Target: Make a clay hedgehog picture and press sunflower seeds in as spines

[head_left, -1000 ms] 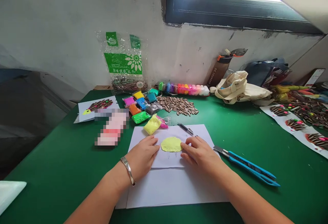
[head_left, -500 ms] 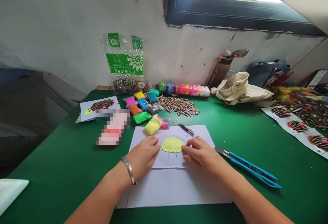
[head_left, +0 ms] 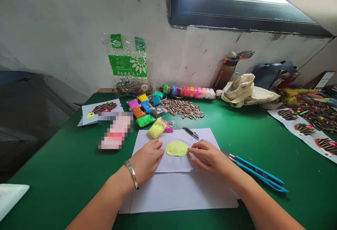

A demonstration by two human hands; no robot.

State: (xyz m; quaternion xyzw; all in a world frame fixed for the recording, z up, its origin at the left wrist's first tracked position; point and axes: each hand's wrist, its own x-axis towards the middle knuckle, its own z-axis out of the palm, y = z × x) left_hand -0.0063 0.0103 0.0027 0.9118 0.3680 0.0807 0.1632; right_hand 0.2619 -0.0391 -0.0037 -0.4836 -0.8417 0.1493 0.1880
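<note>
Yellow clay (head_left: 177, 148) is lying mid-frame, probably soft, best held by its rim; right hand (head_left: 206, 156) is touching it, left hand (head_left: 149, 159) touching paper (head_left: 165, 167), both unclenched.

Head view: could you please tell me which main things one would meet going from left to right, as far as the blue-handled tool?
White object at the left edge, seed-decorated picture, left hand, yellow-green clay piece, right hand, blue-handled tool.
</note>
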